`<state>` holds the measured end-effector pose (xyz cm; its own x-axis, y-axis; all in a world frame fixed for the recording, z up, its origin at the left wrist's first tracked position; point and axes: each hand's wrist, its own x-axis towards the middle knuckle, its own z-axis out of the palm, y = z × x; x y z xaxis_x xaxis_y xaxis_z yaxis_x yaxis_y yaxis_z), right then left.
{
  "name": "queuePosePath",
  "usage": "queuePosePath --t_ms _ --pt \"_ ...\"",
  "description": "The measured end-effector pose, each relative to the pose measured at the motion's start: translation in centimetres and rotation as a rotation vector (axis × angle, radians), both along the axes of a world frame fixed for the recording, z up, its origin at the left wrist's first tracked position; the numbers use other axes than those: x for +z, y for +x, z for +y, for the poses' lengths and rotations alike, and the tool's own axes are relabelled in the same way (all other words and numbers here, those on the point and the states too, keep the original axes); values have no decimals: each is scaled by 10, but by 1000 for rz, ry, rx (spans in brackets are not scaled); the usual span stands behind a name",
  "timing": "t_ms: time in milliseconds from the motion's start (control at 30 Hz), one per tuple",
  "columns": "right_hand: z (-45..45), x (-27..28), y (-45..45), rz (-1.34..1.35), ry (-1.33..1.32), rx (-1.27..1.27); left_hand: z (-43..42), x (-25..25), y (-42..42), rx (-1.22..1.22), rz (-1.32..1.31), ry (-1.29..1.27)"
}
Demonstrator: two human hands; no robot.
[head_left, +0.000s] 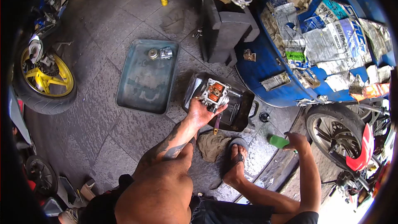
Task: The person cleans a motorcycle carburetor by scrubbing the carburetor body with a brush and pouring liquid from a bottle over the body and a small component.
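Note:
My left hand [200, 113] supports a metal engine cylinder head [215, 93] from below, fingers around its lower side. Its top face shows two orange-red patches inside a pale rim. Beneath it is a dark, dirty plastic tub [249, 99] with dark fluid or grime inside. A brush with a purplish handle [217, 124] leans at the tub's near edge. Off to the right, my right hand [297, 142] is closed round a green bottle [278, 141], which lies tilted sideways. Part of that bottle is hidden by the fingers.
Left of the tub, a grey-blue tray [145, 87] holds two small metal parts [159, 53]. A rag [212, 145] lies by my sandalled foot [236, 164]. Around stand a blue drum [265, 85] with labels, a dark stand [232, 29], and motorcycle wheels [49, 76] on both sides.

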<state>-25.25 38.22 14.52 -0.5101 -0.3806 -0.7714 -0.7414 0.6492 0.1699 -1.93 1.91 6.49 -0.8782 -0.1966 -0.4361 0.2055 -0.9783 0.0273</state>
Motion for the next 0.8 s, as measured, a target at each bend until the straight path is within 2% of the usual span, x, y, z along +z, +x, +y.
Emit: queuePosePath --t_ms 133,233,400,600,667,767,800 --pt "15 -7 -11 -60 3 -124 2 -2 0 10 22 -20" --pt "22 -7 -15 -94 -48 -122 1 -5 0 34 50 0" --pt "21 -5 -13 -77 -141 -159 1 1 -1 33 -66 -12" --pt "-47 28 19 209 -215 -183 3 -1 -2 33 -92 -115" --pt "-91 45 45 210 -606 -272 4 -9 -5 20 -72 -159" --pt "-148 55 88 144 -962 -54 8 -16 -5 36 -171 -421" --pt "-168 61 102 155 -1049 58 11 -15 -5 39 -171 -424"
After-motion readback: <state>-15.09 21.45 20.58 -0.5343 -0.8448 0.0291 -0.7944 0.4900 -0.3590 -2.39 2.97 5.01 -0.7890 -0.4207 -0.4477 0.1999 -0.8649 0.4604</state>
